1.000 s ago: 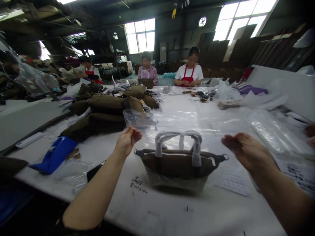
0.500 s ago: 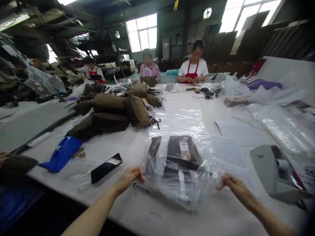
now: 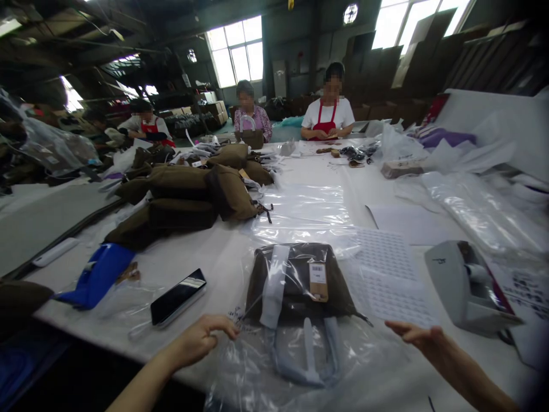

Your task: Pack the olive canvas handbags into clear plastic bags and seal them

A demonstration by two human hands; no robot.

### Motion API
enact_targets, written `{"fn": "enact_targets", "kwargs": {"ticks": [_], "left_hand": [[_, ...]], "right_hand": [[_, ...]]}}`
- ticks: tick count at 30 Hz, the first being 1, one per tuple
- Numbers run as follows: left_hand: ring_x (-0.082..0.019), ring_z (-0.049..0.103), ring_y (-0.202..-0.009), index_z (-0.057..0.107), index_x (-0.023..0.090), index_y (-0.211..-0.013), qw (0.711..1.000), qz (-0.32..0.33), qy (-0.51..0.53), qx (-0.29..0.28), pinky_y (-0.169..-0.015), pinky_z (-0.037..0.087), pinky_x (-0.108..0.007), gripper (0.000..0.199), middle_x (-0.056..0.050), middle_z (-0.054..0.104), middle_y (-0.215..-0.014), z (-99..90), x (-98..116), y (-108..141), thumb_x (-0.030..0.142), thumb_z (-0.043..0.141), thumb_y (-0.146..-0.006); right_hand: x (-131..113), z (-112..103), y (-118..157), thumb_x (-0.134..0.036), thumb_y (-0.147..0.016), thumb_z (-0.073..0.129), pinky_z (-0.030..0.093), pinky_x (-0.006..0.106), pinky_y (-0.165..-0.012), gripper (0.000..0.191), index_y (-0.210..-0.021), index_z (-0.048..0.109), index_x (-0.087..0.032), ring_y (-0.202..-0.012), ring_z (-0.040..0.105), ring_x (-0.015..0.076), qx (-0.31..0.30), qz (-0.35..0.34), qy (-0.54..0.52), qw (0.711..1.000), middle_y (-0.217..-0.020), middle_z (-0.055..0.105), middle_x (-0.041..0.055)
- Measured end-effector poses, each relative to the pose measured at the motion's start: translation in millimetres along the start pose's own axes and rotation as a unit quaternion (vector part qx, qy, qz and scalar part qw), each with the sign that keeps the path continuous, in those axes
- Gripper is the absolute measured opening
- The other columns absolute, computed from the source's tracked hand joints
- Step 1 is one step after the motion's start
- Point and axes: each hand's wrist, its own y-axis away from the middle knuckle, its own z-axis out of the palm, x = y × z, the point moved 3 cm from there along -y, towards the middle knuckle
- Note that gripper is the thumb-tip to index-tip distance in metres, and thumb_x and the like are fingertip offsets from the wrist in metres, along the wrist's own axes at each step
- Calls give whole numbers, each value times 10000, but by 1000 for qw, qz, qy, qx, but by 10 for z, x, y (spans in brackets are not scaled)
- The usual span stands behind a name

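A dark olive handbag (image 3: 295, 283) lies flat on the table inside a clear plastic bag (image 3: 364, 355). Its wrapped handle (image 3: 277, 357) points toward me, and a barcode hang tag (image 3: 318, 281) shows on the front. White wrapping strips cross the body of the handbag. My left hand (image 3: 199, 340) hovers at the left side of the plastic, index finger stretched out and thumb apart. On the other side, my right hand (image 3: 422, 337) has its fingers extended, apart from the handbag and holding nothing.
A phone (image 3: 178, 297) and a blue tape dispenser (image 3: 96, 277) lie to the left, below piled olive bags (image 3: 184, 191). At right are printed sheets (image 3: 392, 274) and a grey machine (image 3: 463, 286). Several co-workers sit across the table, including one in a red apron (image 3: 325, 123).
Both hands have let go of the plastic and their fingers have opened. The plastic bag has come down and spread toward me, with the handbag lying flatter and its handle more visible.
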Motion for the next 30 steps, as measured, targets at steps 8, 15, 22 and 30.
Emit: {"fn": "enact_targets", "kwargs": {"ticks": [8,15,22,30], "left_hand": [[-301,353,-1291,584,244,-1160,920,178,-342,75,-1096,157,-554,334,-79,517,-1309,549,918,-806,350,542,-846],[-197,579,-1001,638,214,-1006,971,159,-139,115,-923,449,-335,239,-64,650,-1041,757,1266,-1166,310,453,-889],[-204,546,-1079,578,184,-1156,986,144,-47,74,-977,417,-315,346,-74,609,-1157,1398,1749,-2093,247,511,-823],[-189,581,-1038,533,162,-1227,996,60,-50,-46,-943,440,-283,417,-70,616,-1177,2049,1674,-2807,302,437,-846]], "right_hand": [[-494,531,-196,-417,-814,559,327,497,-1036,324,-1115,620,-314,-1220,422,294,-132,-93,254,954,-1342,457,49],[-40,5,-98,-484,-823,526,330,476,-1038,350,-1069,616,-252,-1167,477,277,15,-13,166,986,-1213,565,81],[198,-306,-650,-513,-787,521,541,387,-736,434,-1059,526,-175,-795,639,229,164,65,-6,984,-848,654,73],[575,-637,-395,-369,-837,471,355,482,-1024,357,-1130,577,-194,-1174,463,267,253,-63,306,916,-1205,562,94]]}}
